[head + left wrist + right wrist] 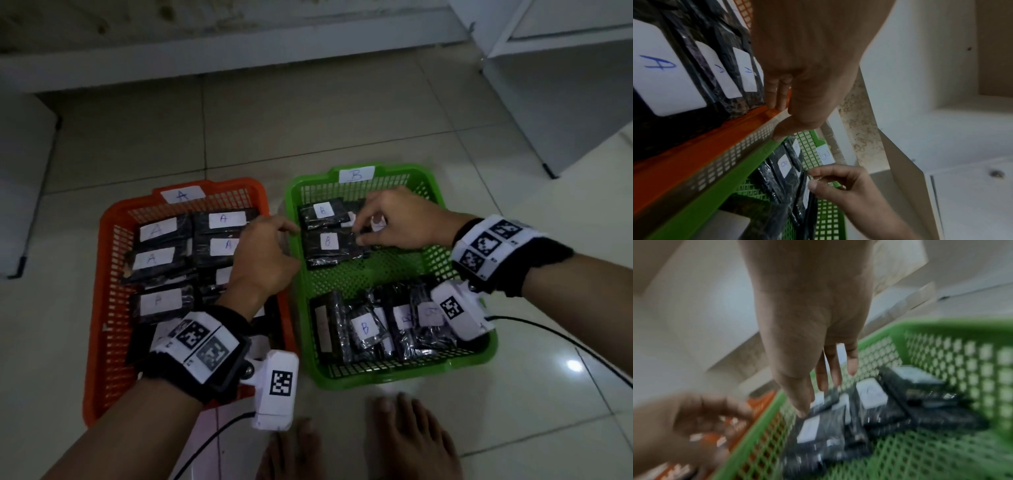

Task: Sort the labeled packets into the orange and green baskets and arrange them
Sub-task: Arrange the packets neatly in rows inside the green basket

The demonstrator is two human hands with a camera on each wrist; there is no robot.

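An orange basket (pixel 99 274) tagged A holds several black packets with white A labels (pixel 222 219). Beside it on the right, a green basket (pixel 445 368) tagged B holds B packets (pixel 329 241) at its far end and a loose pile (pixel 364 329) at its near end. My left hand (pixel 274 246) spans the gap between the baskets; its fingers (pixel 777 97) rest on the orange rim (pixel 694 154) and its thumb touches the green rim (pixel 715 194), holding nothing. My right hand (pixel 363 233) pinches the edge of a black packet (pixel 809 203) at the green basket's far end; the right wrist view is blurred.
The baskets sit on a pale tiled floor (pixel 308 130). White furniture stands at the back right (pixel 565 102) and left (pixel 20 171). A black cable (pixel 548 332) trails right of the green basket. Bare feet (pixel 411 442) are at the near edge.
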